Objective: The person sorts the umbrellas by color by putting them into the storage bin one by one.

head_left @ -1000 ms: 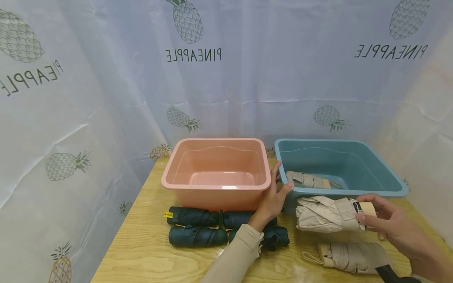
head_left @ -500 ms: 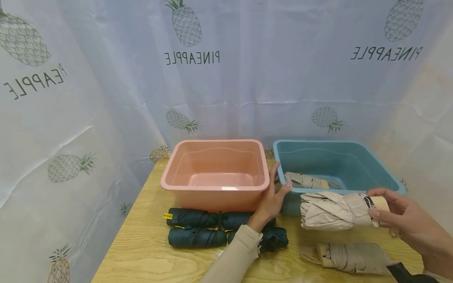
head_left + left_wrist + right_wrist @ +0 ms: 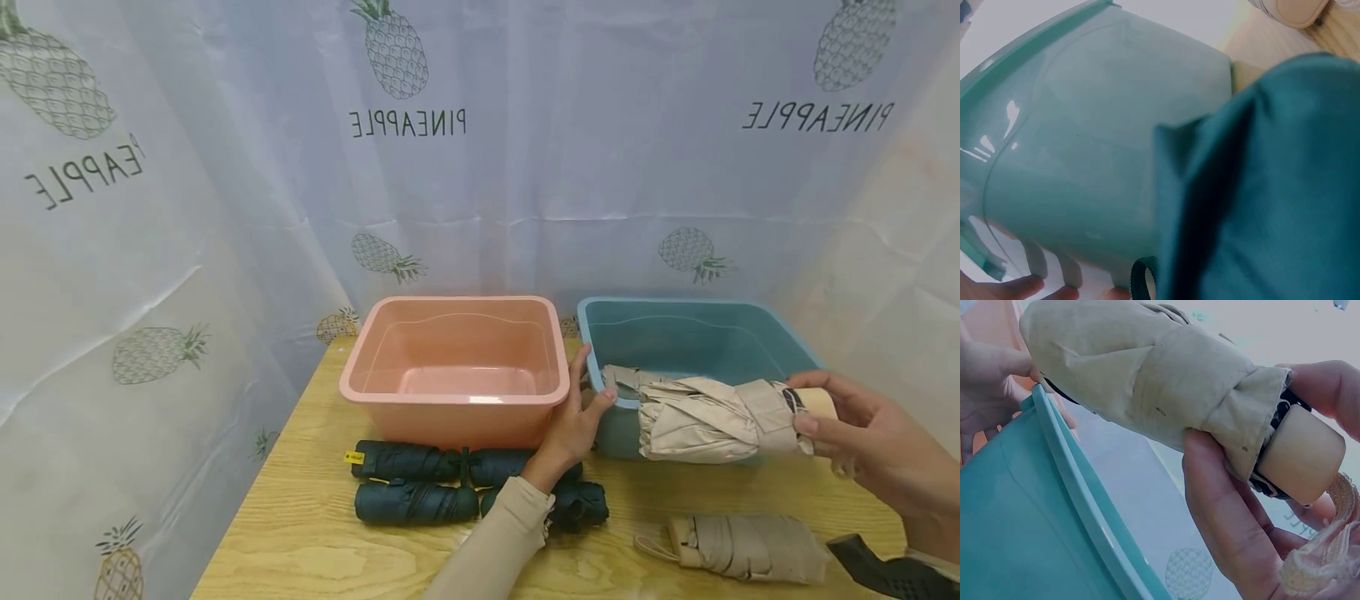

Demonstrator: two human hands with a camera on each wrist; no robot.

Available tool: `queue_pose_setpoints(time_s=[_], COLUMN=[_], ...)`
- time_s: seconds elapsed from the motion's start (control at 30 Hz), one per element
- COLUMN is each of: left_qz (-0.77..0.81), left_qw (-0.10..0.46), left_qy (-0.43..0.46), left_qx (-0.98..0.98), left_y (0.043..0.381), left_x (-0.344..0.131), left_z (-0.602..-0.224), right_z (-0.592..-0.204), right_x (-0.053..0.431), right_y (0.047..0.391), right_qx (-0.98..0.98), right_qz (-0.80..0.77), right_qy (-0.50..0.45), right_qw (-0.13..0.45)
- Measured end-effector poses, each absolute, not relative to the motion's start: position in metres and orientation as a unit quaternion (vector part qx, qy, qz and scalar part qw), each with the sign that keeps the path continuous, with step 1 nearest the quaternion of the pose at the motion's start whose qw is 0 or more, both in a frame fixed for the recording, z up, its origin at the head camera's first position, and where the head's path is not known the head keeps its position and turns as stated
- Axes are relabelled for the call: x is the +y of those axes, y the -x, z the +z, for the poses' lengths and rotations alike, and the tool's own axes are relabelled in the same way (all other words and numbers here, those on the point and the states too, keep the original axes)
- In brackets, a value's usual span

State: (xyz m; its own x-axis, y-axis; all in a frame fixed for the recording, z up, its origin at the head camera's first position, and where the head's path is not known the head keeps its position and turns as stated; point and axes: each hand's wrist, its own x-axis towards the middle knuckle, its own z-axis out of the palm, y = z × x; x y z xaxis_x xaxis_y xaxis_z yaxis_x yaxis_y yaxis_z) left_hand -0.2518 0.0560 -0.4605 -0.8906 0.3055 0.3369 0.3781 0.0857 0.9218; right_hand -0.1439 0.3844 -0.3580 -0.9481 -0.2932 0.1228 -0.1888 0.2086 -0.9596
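My right hand (image 3: pixel 877 425) grips a folded beige umbrella (image 3: pixel 720 421) near its pale handle end. The umbrella lies almost level in front of the blue basin (image 3: pixel 697 307), overlapping its front rim; in the right wrist view, the handle's wrist strap (image 3: pixel 1319 556) hangs by the fingers. My left hand (image 3: pixel 573 417) is between the two basins, its thumb at the blue basin's front left corner and its fingers fairly straight along the side. Inside that basin lies another beige umbrella (image 3: pixel 621 377), partly hidden. A third beige umbrella (image 3: pixel 750 546) lies on the table below.
A pink basin (image 3: pixel 456 421) stands left of the blue one. Several dark green folded umbrellas (image 3: pixel 416 503) lie in two rows before it, partly behind my left forearm. A pineapple-print curtain (image 3: pixel 480 183) hangs behind the wooden table (image 3: pixel 300 517).
My right hand has raised the beige umbrella from below the blue basin's rim to rim height and carried it slightly right. My left hand has stayed at the basin's corner.
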Motion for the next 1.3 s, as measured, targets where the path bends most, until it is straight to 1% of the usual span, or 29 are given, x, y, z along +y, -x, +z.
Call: queue_pose_setpoints(time_s=[0.37, 0.5, 0.77, 0.9, 1.1, 1.3], left_qz=[-0.636, -0.636, -0.633, -0.635, -0.631, -0.63], left_qw=[0.023, 0.028, 0.015, 0.016, 0.021, 0.025], left_qy=[0.227, 0.221, 0.225, 0.236, 0.229, 0.226], left_qx=[-0.737, -0.739, -0.74, -0.735, -0.741, -0.742], left_y=[0.25, 0.249, 0.249, 0.25, 0.249, 0.249], left_x=[0.052, 0.051, 0.053, 0.054, 0.056, 0.055], left_z=[-0.461, -0.462, -0.461, -0.459, -0.458, -0.458], right_z=[-0.34, -0.333, -0.323, -0.316, -0.308, -0.299], right_x=[0.37, 0.365, 0.363, 0.364, 0.367, 0.363], right_y=[0.166, 0.177, 0.195, 0.205, 0.225, 0.245], right_qx=[0.769, 0.793, 0.799, 0.833, 0.847, 0.865], right_qz=[-0.621, -0.593, -0.585, -0.541, -0.519, -0.493], right_qy=[0.148, 0.139, 0.137, 0.115, 0.109, 0.079], right_qw=[0.033, 0.017, 0.022, 0.012, 0.025, 0.042])
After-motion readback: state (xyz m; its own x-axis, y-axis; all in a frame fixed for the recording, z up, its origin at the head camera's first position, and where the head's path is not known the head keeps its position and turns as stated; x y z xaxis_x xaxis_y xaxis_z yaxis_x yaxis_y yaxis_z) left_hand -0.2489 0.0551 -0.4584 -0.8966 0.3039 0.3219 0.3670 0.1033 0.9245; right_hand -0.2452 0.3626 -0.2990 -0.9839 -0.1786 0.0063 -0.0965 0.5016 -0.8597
